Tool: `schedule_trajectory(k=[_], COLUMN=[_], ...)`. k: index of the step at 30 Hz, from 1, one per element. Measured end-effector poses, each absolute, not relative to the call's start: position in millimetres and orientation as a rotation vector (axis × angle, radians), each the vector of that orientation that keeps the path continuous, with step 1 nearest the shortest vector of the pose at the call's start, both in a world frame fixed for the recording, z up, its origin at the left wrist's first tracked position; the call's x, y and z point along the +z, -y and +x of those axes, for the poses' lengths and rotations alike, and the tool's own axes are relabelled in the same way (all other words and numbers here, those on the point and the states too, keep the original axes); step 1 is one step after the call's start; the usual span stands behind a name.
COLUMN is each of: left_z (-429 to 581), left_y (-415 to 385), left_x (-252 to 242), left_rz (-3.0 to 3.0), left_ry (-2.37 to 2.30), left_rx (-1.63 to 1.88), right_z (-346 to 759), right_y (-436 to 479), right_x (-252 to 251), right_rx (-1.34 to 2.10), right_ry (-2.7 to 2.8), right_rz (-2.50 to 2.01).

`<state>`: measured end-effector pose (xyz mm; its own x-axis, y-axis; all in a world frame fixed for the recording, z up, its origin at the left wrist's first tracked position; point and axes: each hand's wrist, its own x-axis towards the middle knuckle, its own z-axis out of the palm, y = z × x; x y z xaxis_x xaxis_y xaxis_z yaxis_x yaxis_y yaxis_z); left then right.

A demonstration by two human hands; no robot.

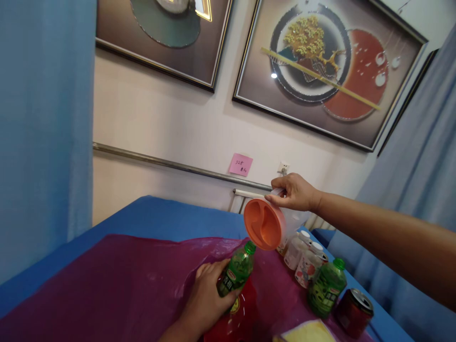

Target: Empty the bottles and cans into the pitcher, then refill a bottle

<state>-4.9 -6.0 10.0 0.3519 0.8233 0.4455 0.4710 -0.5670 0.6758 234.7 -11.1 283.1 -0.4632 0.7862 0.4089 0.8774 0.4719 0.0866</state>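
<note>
My left hand (206,297) is wrapped round a green plastic bottle (238,269) that tilts to the right over the magenta plastic sheet (117,285). My right hand (295,192) grips the handle of a clear jug with an orange lid (264,224), tipped on its side so the lid faces me. The jug's lower edge sits right at the bottle's open green neck. I cannot see any liquid pouring.
A second green bottle (326,287), two clear white-capped bottles (302,256) and a red can (353,311) stand at the right on the blue table (160,216). A yellow item (309,332) lies at the front edge. Blue curtains hang on both sides; framed pictures are on the wall.
</note>
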Motion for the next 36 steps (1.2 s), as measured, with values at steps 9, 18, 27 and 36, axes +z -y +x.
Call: schedule_trajectory(k=[9, 18, 27, 36], left_z=[-4, -4, -4, -4], left_y=[6, 8, 9, 9], left_x=[10, 12, 15, 12], left_rz=[2.18, 2.179, 2.179, 2.177], left_ry=[-1.124, -1.11, -1.115, -1.11], left_rx=[1.097, 1.118, 1.142, 1.142], right_z=[231, 226, 223, 218], right_y=[13, 15, 13, 14], right_x=[286, 289, 289, 288], right_rx=[-0.423, -0.468, -0.504, -0.487], right_ry=[2.412, 2.44, 2.483, 2.505], right_rz=[-1.403, -1.393, -1.383, -1.37])
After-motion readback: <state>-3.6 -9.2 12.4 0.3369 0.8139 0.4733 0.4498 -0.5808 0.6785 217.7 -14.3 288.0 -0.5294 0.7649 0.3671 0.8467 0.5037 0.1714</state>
